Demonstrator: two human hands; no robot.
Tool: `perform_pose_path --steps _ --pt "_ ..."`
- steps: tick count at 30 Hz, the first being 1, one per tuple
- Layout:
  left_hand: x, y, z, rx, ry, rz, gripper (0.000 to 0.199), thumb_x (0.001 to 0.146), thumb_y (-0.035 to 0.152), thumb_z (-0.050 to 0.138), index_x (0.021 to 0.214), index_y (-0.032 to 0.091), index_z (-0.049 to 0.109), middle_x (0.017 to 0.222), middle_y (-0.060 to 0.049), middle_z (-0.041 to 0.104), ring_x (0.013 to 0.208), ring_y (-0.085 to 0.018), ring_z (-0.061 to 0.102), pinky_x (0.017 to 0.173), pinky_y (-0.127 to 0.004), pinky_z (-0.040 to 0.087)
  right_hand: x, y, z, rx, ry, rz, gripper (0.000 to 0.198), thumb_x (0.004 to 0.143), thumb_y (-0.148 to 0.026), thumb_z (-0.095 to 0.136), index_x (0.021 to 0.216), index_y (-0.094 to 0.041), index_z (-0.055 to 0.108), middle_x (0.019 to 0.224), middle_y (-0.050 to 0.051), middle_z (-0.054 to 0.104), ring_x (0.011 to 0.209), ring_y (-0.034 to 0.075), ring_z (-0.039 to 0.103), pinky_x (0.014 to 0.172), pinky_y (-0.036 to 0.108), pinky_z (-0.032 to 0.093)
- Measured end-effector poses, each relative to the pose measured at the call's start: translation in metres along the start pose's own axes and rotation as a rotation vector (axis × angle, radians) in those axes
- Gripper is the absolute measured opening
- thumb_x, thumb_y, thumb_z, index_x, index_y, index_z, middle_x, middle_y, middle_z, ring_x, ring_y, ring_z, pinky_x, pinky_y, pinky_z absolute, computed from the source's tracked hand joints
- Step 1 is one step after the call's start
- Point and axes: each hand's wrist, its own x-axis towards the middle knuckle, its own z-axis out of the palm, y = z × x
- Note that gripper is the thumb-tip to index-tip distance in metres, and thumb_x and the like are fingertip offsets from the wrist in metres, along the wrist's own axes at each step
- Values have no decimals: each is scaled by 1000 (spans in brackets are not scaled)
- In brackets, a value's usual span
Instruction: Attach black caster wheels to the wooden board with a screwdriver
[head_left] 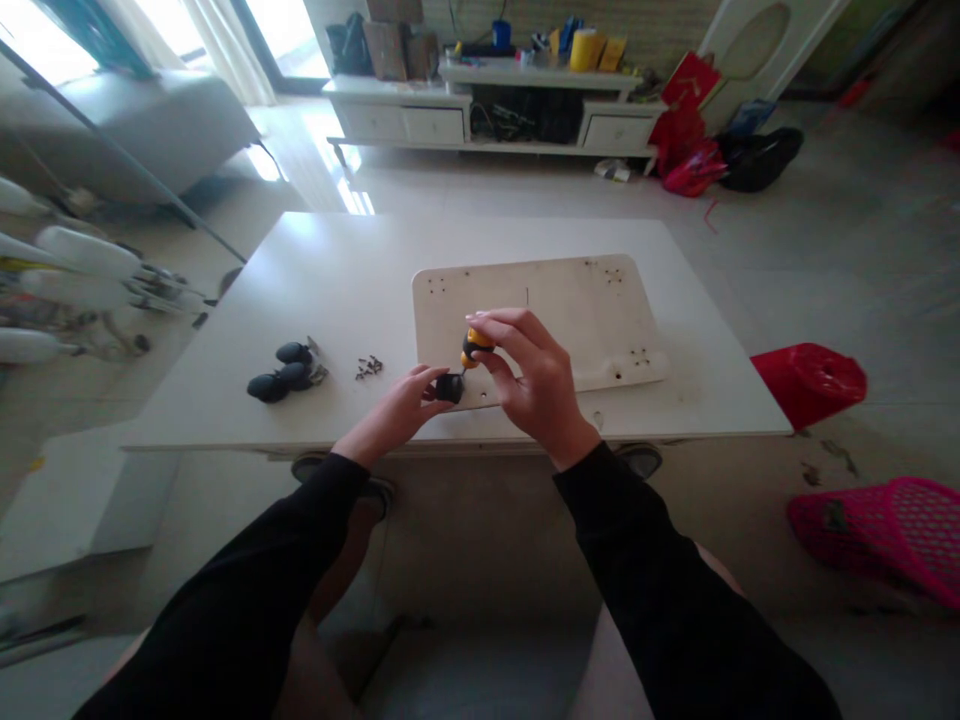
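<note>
**Stock on my feed: white table, mid-frame, and the room around it**

1. Table [337, 290]: white, rectangular, centre of frame.
2. Pale board [570, 310]: flat on the table, right of centre, small drilled holes near its corners.
3. Black caster wheel [450, 388]: at the board's lower left edge, pinched by the fingers of my left hand [405, 405].
4. Screwdriver [475, 347]: yellow-and-black stubby handle, just above the wheel; fingers of my right hand [536, 380] clamped round it.
5. Spare casters [289, 370]: black, clustered left of centre on the table.
6. Screws [368, 367]: small dark heap between the casters and the board.
7. Red bag [810, 380]: on the floor, right edge.
8. Pink mesh basket [892, 530]: on the floor, lower right.
9. White cabinet [495, 115]: top centre, cluttered on top.
10. Grey sofa [150, 125]: upper left, beside bright windows.
</note>
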Motion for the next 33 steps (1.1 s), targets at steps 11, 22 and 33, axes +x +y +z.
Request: perform_pose_path --steps 11,22,33 --pt "0 6 -1 123 -21 33 51 90 36 80 138 20 71 116 -9 70 94 -24 76 95 -46 66 -1 5 2 9 -17 6 37 105 -13 55 134 -30 71 130 5 76 125 19 73 110 37 65" --pt "3 6 -9 126 -80 66 52 91 29 73 142 23 68 123 -9 70 94 -23 77 95 -43 67 9 5 6 117 -63 41 26 106 -17 58 125 -30 70 128 4 75 124 18 73 105 34 68" --pt "1 22 5 229 57 94 45 84 30 81 127 23 69 117 -7 67 88 -19 69 87 -36 64 7 4 9 81 -45 34 23 104 -19 64 124 -28 71 122 5 74 113 17 73 99 35 71"
